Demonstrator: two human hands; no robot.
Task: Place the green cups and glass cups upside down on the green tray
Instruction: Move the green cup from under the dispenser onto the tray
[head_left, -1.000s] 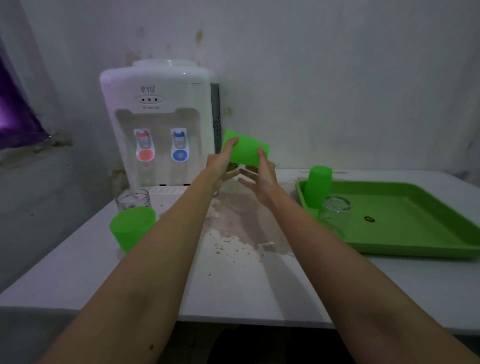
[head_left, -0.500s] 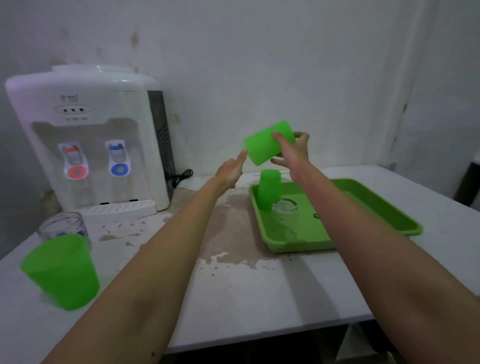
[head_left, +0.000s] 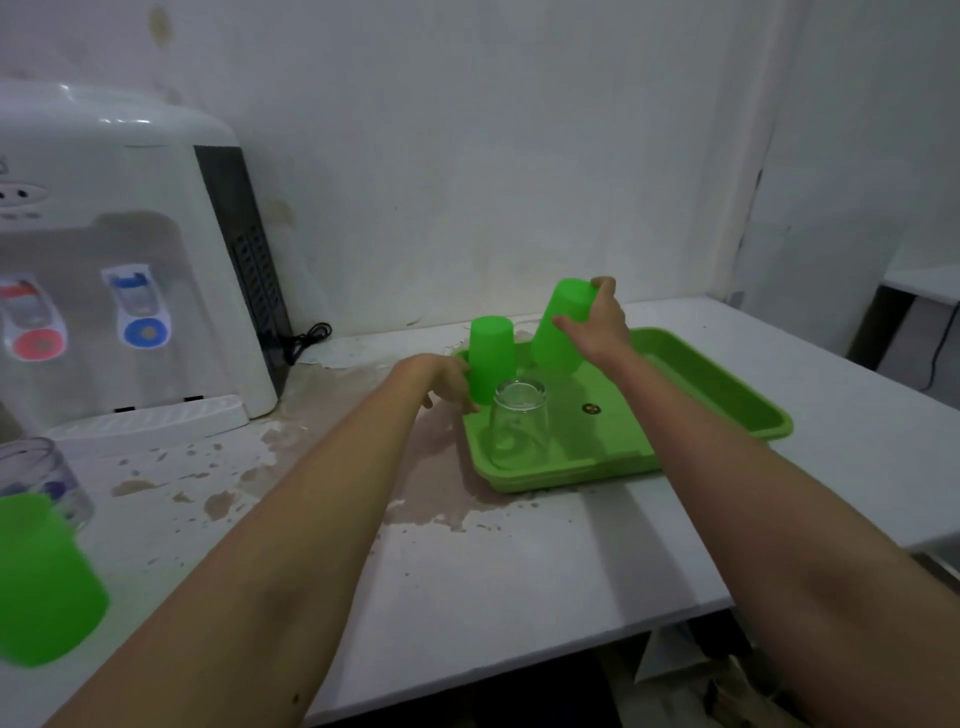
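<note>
Green cup (head_left: 558, 327) gripped in right hand (head_left: 597, 325), base up, tilted above tray (head_left: 727, 384), left hand (head_left: 441, 376) beside far cup (head_left: 491, 358), finger state unclear.

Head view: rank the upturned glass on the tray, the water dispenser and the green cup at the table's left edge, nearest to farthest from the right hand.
1. Glass, on the tray just left of the right hand.
2. Dispenser, far left by the wall.
3. Green cup, at the table's near-left edge.
</note>
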